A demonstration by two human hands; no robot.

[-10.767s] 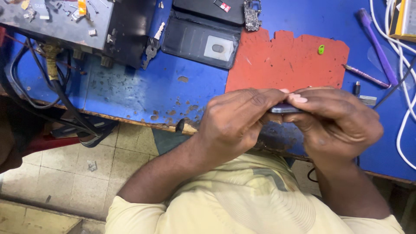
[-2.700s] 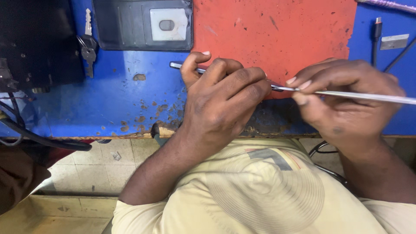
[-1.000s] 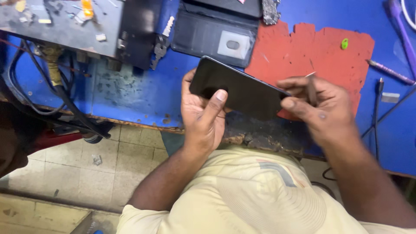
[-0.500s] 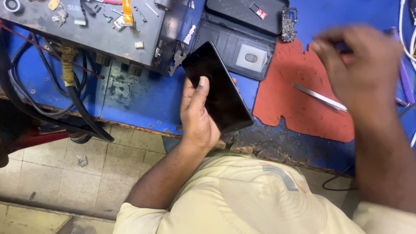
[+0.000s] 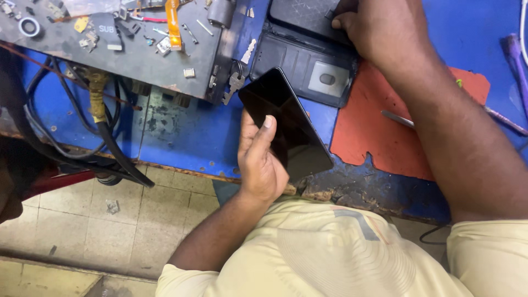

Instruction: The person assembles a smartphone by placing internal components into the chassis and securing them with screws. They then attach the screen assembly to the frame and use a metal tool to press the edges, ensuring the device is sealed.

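Head view, looking down over a blue desk (image 5: 181, 137) with a worn, chipped front edge. Left hand (image 5: 261, 159) holding a black phone (image 5: 286, 124), dark glass side up, tilted diagonally above the desk edge; fingers (image 5: 263, 135) wrapped round the phone's left side and clamped on it, one fingertip lying on the glass. Right hand (image 5: 379, 27) stretched far forward, resting on a black wallet case (image 5: 308, 52) that lies open near the desk's back edge; fingers pressed down on the upper flap, though whether gripping or just touching cannot be told, since the fingertips are partly hidden. Red mat (image 5: 374, 137) just right of the phone, its lower edge ragged, the right forearm crossing over it. Thin metal tool (image 5: 397, 118) lying on the mat, touching neither hand. Grey tray (image 5: 110, 44) at top left, scattered with small parts, screws and an orange ribbon strip (image 5: 174, 25). Keys (image 5: 236, 77) hanging beside the tray, between it and the wallet case. Black cables (image 5: 66, 143) and a brass fitting (image 5: 97, 93) drooping over the desk's left side toward the tiled floor (image 5: 110, 231). Purple pen-like tool (image 5: 517, 63) at the far right edge. Pale yellow shirt (image 5: 330, 253) filling the bottom of the view.
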